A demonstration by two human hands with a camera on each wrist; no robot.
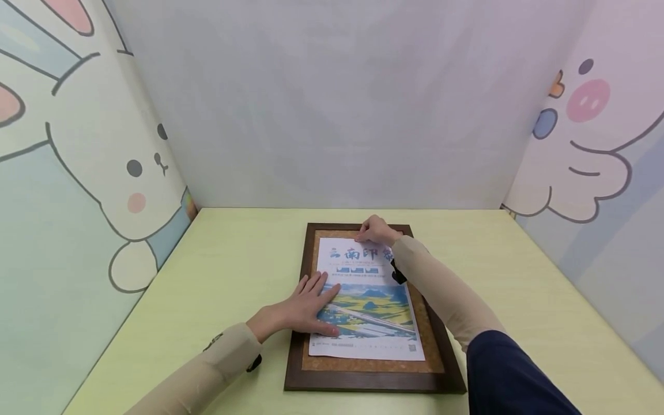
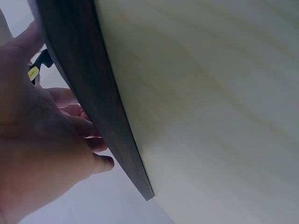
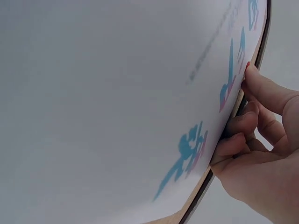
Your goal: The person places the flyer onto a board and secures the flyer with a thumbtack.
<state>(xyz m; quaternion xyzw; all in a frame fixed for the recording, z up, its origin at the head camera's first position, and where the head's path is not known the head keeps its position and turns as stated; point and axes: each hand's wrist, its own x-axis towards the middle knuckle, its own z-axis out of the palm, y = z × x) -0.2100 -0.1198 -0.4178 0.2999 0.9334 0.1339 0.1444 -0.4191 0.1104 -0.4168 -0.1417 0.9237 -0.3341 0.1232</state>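
Observation:
A printed poster point(image 1: 365, 271) with blue lettering and a landscape picture lies on a cork board point(image 1: 381, 365) set in a dark wooden frame point(image 1: 373, 380). My left hand point(image 1: 306, 308) rests on the poster's left side, fingers spread. In the left wrist view, the left hand point(image 2: 51, 126) is partly behind the frame's edge point(image 2: 88, 84). At the poster's top edge, my right hand point(image 1: 378, 231) bends its fingers. The right wrist view shows that hand point(image 3: 261, 130) pinching a small red thing point(image 3: 247, 65), perhaps a pushpin, mostly hidden by the thumb.
The board lies on a pale yellow-green table point(image 1: 233, 259). A plain light curtain point(image 1: 332, 115) hangs behind it. Side panels with a cartoon rabbit point(image 1: 104, 150) and a cartoon bird-like figure point(image 1: 596, 144) stand left and right.

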